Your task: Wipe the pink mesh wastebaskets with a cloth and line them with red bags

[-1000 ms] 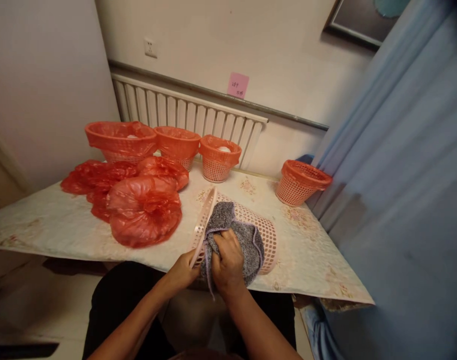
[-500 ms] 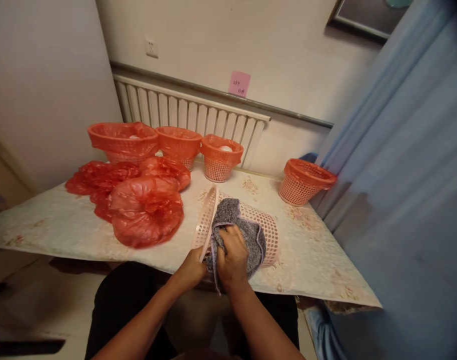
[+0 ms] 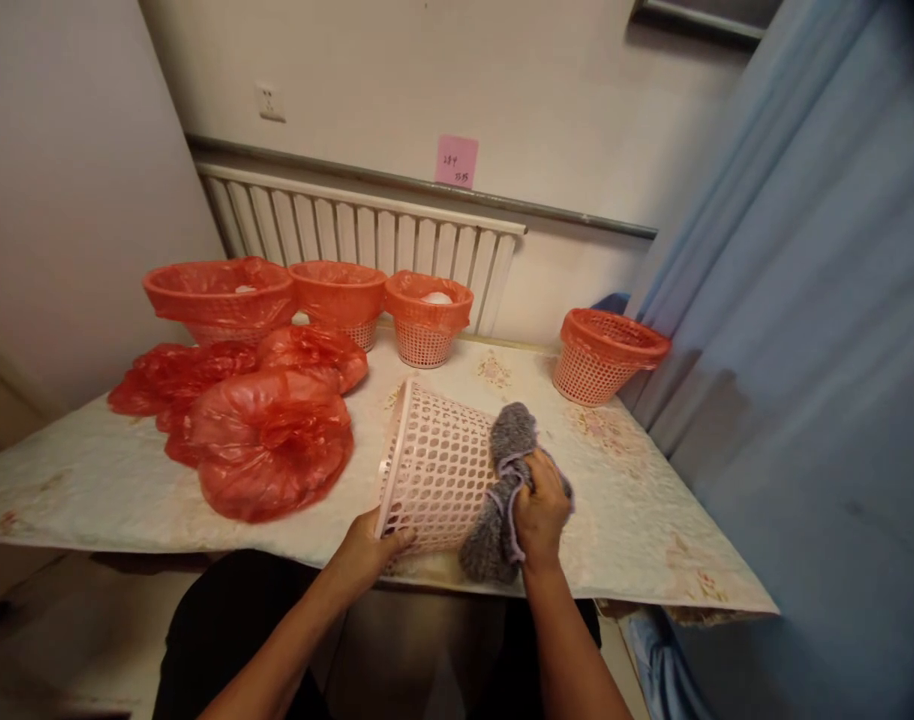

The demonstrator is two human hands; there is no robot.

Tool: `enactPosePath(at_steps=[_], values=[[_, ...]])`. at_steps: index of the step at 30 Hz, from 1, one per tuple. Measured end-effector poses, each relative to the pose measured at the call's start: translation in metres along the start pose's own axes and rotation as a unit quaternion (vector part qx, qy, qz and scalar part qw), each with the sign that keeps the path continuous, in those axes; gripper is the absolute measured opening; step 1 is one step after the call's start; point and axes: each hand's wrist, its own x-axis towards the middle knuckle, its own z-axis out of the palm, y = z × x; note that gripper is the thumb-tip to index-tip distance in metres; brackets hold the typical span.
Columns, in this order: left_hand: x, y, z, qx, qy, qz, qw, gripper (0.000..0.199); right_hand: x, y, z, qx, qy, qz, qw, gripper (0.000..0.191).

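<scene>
Bags (image 3: 239, 440) beyond and left of the left hand (image 3: 363, 552). Between hands, basket (image 3: 442, 460) tipped sideways, gripped at the rim by the left hand, with cloth (image 3: 491, 535) clenched in the right hand (image 3: 543, 510) at its base. Could twist or skid from pushing harder than holding, or snag cloth in the holes.

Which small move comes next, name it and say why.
Probably turn the unlined pink basket slightly with the left hand. That hand holds its rim, the basket lies on its side, and the right hand has the bunched gray cloth at the base end, so turning should bring another side to the cloth.
</scene>
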Motion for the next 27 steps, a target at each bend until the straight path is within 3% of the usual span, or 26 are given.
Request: enactPosePath(at_steps=[4,11,15,19,23,27], values=[[0.002,0.001,0.000,0.022,0.002,-0.006,1.000,0.049,-0.004,0.019,-0.016,-0.011,0.021,0.074,0.997,0.040],[0.011,-0.004,-0.007,0.017,-0.020,0.013,1.000,0.053,0.008,0.001,-0.003,-0.001,0.017,0.094,0.995,0.040],[0.012,-0.001,-0.008,0.010,-0.035,0.031,0.999,0.050,0.024,-0.025,0.012,0.034,-0.038,0.030,0.998,0.042],[0.013,0.005,-0.008,0.019,-0.030,0.022,0.999,0.044,0.044,-0.067,0.028,0.081,-0.115,-0.017,0.990,0.045],[0.016,0.003,-0.009,0.012,-0.028,-0.009,1.000,0.044,0.063,-0.108,0.045,0.141,-0.148,-0.043,0.978,0.062],[0.018,0.001,-0.009,-0.008,-0.025,-0.012,1.000,0.047,0.067,-0.130,0.050,0.150,-0.195,-0.105,0.964,0.069]])
